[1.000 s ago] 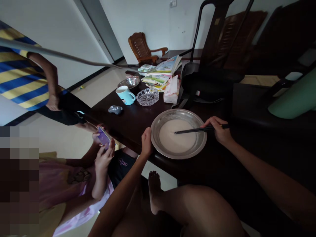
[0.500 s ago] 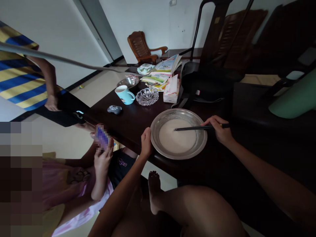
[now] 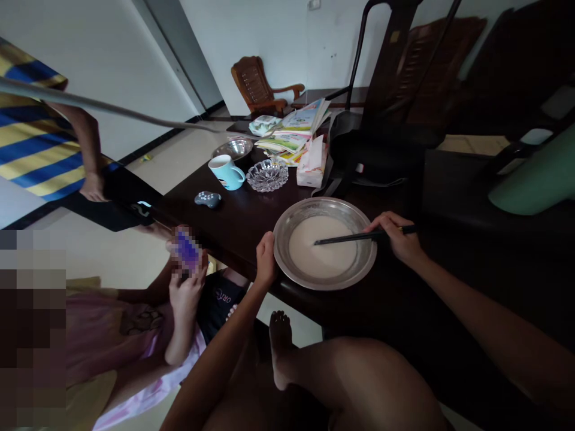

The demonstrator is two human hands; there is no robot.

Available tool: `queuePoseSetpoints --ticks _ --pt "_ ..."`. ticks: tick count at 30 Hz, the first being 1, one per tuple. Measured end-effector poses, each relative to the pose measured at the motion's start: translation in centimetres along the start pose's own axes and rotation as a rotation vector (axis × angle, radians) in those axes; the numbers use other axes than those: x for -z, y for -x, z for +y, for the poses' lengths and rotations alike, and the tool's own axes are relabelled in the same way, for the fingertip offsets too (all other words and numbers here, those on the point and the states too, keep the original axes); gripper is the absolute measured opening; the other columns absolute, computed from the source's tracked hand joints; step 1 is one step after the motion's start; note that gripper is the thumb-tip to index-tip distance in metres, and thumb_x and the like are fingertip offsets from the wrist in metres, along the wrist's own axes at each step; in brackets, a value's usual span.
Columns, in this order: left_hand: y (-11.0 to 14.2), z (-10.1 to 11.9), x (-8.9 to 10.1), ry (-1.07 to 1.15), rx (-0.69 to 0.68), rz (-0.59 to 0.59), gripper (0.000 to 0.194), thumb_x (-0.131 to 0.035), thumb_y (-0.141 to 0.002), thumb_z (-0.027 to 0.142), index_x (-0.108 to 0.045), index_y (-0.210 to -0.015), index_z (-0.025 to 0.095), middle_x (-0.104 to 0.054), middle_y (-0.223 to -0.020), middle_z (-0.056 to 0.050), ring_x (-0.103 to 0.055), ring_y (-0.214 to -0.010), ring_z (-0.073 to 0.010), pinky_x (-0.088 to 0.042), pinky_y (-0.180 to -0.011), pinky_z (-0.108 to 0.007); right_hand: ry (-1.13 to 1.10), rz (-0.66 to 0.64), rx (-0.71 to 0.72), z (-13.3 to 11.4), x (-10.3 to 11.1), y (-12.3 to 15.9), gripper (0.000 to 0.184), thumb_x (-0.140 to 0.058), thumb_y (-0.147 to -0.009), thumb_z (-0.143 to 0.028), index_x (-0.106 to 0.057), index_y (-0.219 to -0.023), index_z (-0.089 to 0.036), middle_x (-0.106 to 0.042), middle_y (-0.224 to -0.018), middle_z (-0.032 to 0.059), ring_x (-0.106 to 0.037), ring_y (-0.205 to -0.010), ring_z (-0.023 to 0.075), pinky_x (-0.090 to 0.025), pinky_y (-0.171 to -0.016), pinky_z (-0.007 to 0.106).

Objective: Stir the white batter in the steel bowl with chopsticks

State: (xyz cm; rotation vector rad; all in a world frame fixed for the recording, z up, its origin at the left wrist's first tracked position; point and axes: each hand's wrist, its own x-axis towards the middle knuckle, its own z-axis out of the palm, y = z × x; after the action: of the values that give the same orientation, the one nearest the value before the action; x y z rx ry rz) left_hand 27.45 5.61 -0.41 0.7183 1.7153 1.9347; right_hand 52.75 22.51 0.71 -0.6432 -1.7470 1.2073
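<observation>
A wide steel bowl point(image 3: 326, 284) stands near the edge of a dark wooden table point(image 3: 251, 230). Inside it is a pale, milky batter point(image 3: 321, 257) with a smooth surface. My left hand point(image 3: 266, 260) grips the bowl's left rim, fingers closed, the thumb on top. Dark chopsticks point(image 3: 350, 237) slant down to the left over the right rim, their tips in the batter near the middle. My right hand point(image 3: 399, 239) is closed around their upper end.
Beyond the bowl are a tissue pack point(image 3: 311, 170), a glass dish point(image 3: 268, 176), a light blue mug point(image 3: 227, 172), a grey game controller point(image 3: 207, 199), another steel bowl point(image 3: 232, 149) and booklets point(image 3: 299, 123). A green bottle point(image 3: 532, 182) is at right. Two people are at left, one holding a blurred device.
The chopstick tips have shifted slightly left in the batter, with my right hand moving a little. My left hand stays on the rim and the bowl keeps its place.
</observation>
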Motion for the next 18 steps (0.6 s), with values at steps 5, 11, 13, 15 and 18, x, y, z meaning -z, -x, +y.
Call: queuePoseSetpoints --ticks 5,11,13,15,18 --pt "0.09 0.20 -0.06 -0.014 -0.004 -0.006 0.048 -0.062 -0.080 0.055 -0.038 -0.060 0.019 -0.032 -0.062 0.005 -0.030 -0.059 -0.0099 -0.033 -0.055 -0.021 -0.111 0.028 -0.055 0.22 0.07 0.01 0.036 -0.056 -0.088 -0.054 -0.070 -0.073 -0.024 -0.070 -0.063 0.0018 -0.066 -0.061 0.0194 -0.053 -0.061 0.034" --pt "0.05 0.06 -0.01 -0.010 -0.009 -0.001 0.047 -0.061 -0.081 0.053 -0.037 -0.059 0.019 -0.031 -0.062 0.005 -0.031 -0.059 -0.0101 -0.033 -0.056 -0.021 -0.078 0.015 -0.014 0.27 0.14 0.00 0.035 -0.057 -0.089 -0.051 -0.071 -0.072 -0.024 -0.071 -0.068 0.0021 -0.067 -0.067 0.0184 -0.052 -0.066 0.033" --pt "0.08 0.09 0.00 -0.024 -0.023 -0.007 0.047 -0.061 -0.081 0.053 -0.036 -0.059 0.019 -0.031 -0.062 0.005 -0.030 -0.060 -0.0102 -0.033 -0.056 -0.021 -0.164 0.030 -0.050 0.29 0.11 0.02 0.035 -0.056 -0.089 -0.052 -0.069 -0.074 -0.024 -0.069 -0.062 0.0007 -0.065 -0.058 0.0172 -0.051 -0.059 0.031" --pt "0.10 0.12 -0.01 -0.033 -0.033 -0.015 0.047 -0.061 -0.081 0.053 -0.036 -0.059 0.019 -0.030 -0.062 0.005 -0.030 -0.059 -0.0102 -0.033 -0.056 -0.021 -0.153 -0.011 -0.053 0.31 0.06 0.05 0.034 -0.057 -0.089 -0.051 -0.070 -0.075 -0.024 -0.070 -0.064 0.0010 -0.065 -0.060 0.0173 -0.052 -0.060 0.031" --pt "0.04 0.01 0.02 -0.029 -0.036 -0.014 0.047 -0.060 -0.082 0.052 -0.036 -0.059 0.019 -0.030 -0.062 0.005 -0.029 -0.059 -0.0102 -0.032 -0.056 -0.021 -0.038 -0.027 -0.004 0.30 0.04 0.04 0.034 -0.058 -0.089 -0.049 -0.072 -0.073 -0.023 -0.073 -0.073 0.0027 -0.067 -0.072 0.0183 -0.052 -0.071 0.032"
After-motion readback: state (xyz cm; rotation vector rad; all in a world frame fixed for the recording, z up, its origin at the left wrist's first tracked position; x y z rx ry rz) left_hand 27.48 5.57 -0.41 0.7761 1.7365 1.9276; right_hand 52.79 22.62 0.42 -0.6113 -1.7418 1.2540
